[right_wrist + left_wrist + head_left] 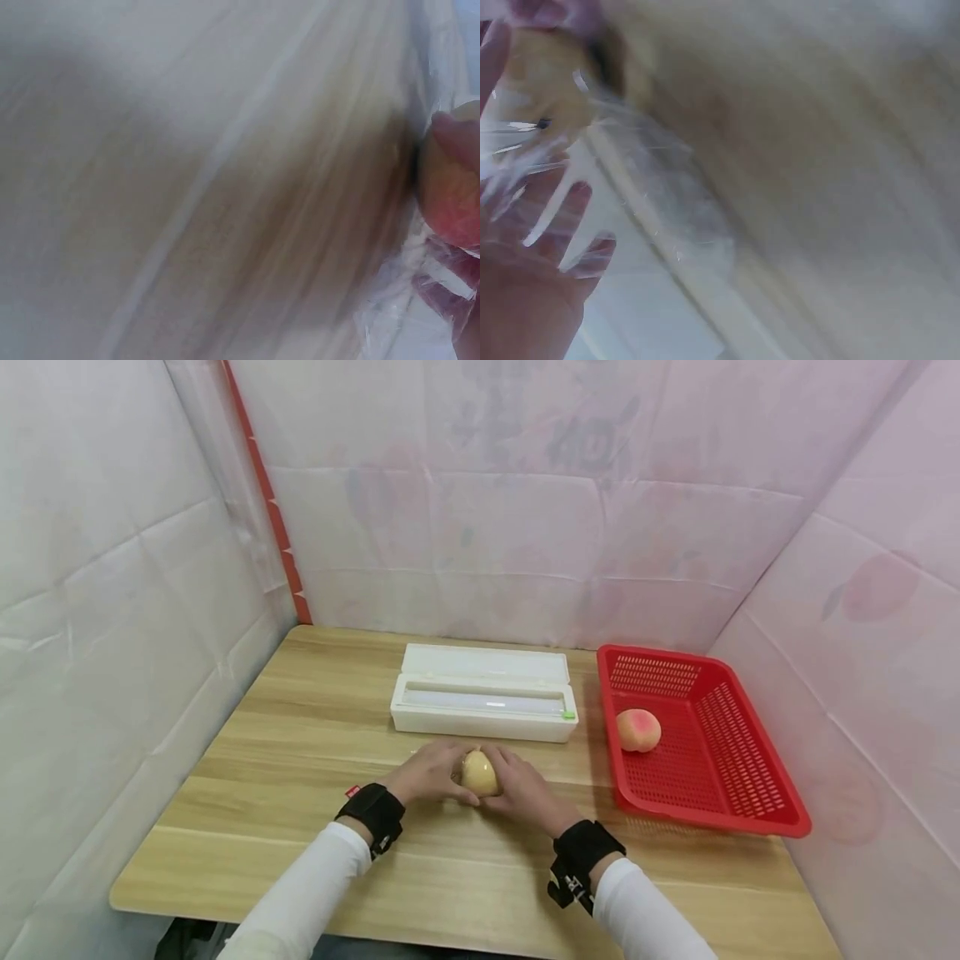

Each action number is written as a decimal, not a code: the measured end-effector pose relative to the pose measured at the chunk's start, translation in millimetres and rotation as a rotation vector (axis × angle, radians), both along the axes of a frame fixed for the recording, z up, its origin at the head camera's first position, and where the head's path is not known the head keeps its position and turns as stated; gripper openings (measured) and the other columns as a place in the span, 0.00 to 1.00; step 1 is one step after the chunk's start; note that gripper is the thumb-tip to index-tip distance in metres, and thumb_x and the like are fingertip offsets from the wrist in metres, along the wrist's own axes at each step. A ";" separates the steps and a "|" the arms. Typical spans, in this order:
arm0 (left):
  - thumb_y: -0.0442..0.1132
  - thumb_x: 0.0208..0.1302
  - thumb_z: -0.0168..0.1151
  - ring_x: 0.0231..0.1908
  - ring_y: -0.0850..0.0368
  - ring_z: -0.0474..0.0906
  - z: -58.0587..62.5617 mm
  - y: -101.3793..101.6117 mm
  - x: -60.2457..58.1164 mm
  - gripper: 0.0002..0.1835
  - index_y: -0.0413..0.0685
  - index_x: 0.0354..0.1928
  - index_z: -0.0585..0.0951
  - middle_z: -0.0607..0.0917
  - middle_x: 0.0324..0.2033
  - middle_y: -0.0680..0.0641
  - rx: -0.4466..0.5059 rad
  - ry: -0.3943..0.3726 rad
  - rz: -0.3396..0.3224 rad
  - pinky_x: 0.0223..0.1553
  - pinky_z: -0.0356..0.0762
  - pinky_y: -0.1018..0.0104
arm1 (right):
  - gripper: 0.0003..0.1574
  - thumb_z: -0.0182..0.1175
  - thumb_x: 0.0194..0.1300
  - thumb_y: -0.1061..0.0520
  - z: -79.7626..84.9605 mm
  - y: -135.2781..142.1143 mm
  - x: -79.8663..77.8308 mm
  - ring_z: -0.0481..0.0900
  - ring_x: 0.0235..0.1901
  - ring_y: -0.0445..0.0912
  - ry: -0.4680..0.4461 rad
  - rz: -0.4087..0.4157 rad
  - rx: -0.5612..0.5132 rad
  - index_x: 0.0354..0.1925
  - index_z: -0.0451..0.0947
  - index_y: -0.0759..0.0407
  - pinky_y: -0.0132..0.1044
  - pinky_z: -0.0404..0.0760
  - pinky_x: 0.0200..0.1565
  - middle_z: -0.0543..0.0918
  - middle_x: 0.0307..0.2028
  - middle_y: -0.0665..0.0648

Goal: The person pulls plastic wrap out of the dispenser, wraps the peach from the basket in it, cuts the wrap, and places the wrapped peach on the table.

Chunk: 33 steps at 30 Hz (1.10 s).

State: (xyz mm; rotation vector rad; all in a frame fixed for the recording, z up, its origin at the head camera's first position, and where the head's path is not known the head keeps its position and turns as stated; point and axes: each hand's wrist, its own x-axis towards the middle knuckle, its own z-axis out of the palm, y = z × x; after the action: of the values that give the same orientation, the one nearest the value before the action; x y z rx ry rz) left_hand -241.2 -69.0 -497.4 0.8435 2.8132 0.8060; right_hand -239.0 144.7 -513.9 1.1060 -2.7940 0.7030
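A round, pale yellow fruit [480,774] sits low over the table between both hands, with clear plastic film [671,202] around it. From the left, my left hand [431,774] curves about the fruit, thumb toward the near side. Its fingers [570,202] show through stretched film in the left wrist view. My right hand [527,791] grips the fruit from the other side, fingers at the far side and thumb at the near side. Crumpled film also hangs by the fruit [450,199] in the right wrist view. Which fruit it is, I cannot tell.
Behind the hands lies a long white cling film dispenser [483,727], lid raised, with a green slider [568,716] at its right end. To the right a red plastic basket [712,814] holds a peach [638,730]. White sheeting [510,527] encloses the wooden table [247,793].
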 end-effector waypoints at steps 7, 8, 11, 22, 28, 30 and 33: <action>0.63 0.37 0.80 0.66 0.44 0.68 7.8 -1.1 7.5 0.58 0.37 0.67 0.68 0.74 0.63 0.39 -0.116 0.396 -0.115 0.70 0.65 0.50 | 0.47 0.76 0.50 0.47 2.5 2.0 -2.2 0.80 0.43 0.47 -0.132 -0.031 -0.018 0.63 0.66 0.58 0.40 0.81 0.43 0.80 0.48 0.57; 0.61 0.36 0.81 0.64 0.45 0.70 6.5 0.9 10.2 0.57 0.37 0.66 0.70 0.76 0.62 0.40 -0.128 0.466 -0.142 0.69 0.66 0.51 | 0.46 0.76 0.49 0.47 1.5 3.0 -2.8 0.80 0.42 0.45 -0.159 -0.039 -0.033 0.62 0.67 0.58 0.39 0.81 0.41 0.81 0.47 0.56; 0.59 0.37 0.82 0.63 0.46 0.72 0.9 8.8 20.0 0.55 0.39 0.66 0.70 0.77 0.59 0.42 -0.186 0.636 -0.187 0.69 0.67 0.53 | 0.44 0.75 0.50 0.46 -0.8 5.2 -3.3 0.79 0.39 0.42 -0.255 -0.063 -0.074 0.61 0.68 0.56 0.35 0.80 0.37 0.81 0.43 0.53; 0.57 0.46 0.78 0.65 0.50 0.71 -4.7 23.9 42.1 0.51 0.37 0.68 0.68 0.76 0.63 0.43 -0.001 0.502 -0.193 0.69 0.68 0.60 | 0.52 0.64 0.58 0.34 7.4 5.9 12.7 0.80 0.50 0.51 -0.667 -0.104 -0.130 0.73 0.61 0.53 0.50 0.79 0.55 0.79 0.60 0.61; 0.57 0.48 0.77 0.66 0.52 0.70 -1.3 19.4 45.2 0.53 0.42 0.72 0.64 0.73 0.65 0.44 0.037 0.317 -0.224 0.68 0.69 0.60 | 0.43 0.59 0.64 0.35 14.7 8.5 13.4 0.76 0.54 0.48 -0.723 -0.015 -0.147 0.70 0.65 0.53 0.49 0.75 0.57 0.78 0.61 0.58; 0.58 0.47 0.78 0.64 0.53 0.71 0.3 19.3 45.9 0.55 0.43 0.73 0.62 0.73 0.64 0.45 0.025 0.279 -0.221 0.66 0.71 0.61 | 0.37 0.56 0.66 0.36 18.4 9.1 12.4 0.78 0.50 0.45 -0.760 0.034 -0.156 0.67 0.68 0.52 0.44 0.77 0.53 0.80 0.56 0.55; 0.60 0.43 0.79 0.60 0.55 0.74 3.0 19.6 46.5 0.58 0.43 0.73 0.61 0.75 0.62 0.46 -0.013 0.287 -0.210 0.61 0.75 0.64 | 0.30 0.54 0.68 0.37 24.3 9.1 11.4 0.79 0.42 0.42 -0.818 0.079 -0.169 0.60 0.73 0.52 0.38 0.79 0.45 0.82 0.45 0.52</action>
State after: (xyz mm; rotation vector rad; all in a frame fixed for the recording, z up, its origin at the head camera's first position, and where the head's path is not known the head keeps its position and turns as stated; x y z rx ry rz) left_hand -194.8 -49.4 -494.4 1.3219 2.8917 0.6825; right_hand -227.6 153.8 -489.6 1.0720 -3.2035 1.6933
